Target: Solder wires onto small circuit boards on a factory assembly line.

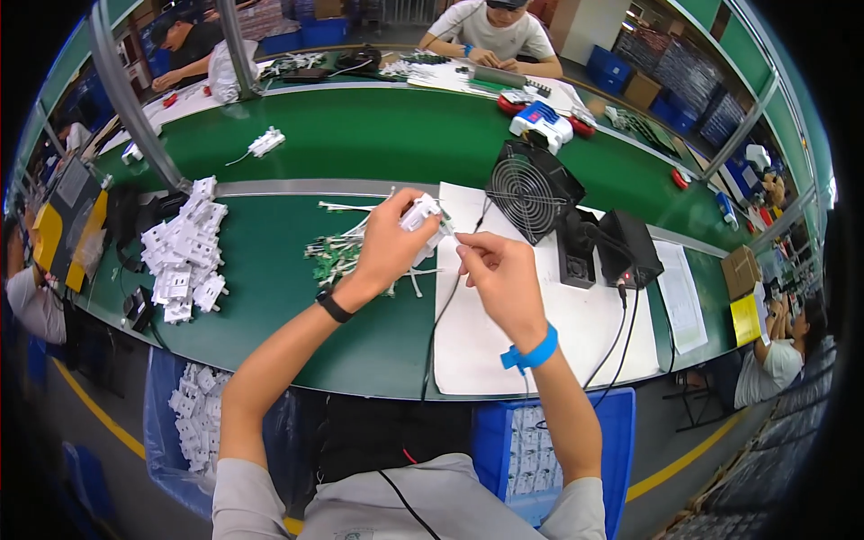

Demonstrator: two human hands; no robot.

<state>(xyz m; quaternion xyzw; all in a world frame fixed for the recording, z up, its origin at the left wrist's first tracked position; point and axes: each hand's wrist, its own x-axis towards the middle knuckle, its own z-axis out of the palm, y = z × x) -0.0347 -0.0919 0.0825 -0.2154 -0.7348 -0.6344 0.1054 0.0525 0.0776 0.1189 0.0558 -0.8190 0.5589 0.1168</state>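
Open green bench (297, 333) near the front edge, between the pile of white parts (184, 252) on the left and the white sheet (540, 333). Blocked to the right by the small fan (531, 191) and black box (630, 247), with cables (621, 333) trailing across the sheet. Cluttered ahead by green circuit boards (335, 254).

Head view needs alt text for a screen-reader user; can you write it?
The left hand holds a small white plastic part over a green workbench while the right hand pinches a thin wire at it. A small black fan stands behind.

One head-worn fisheye view looks steeply down and forward over the green bench (297, 315), close above it; straight edges bow toward the frame's rim.
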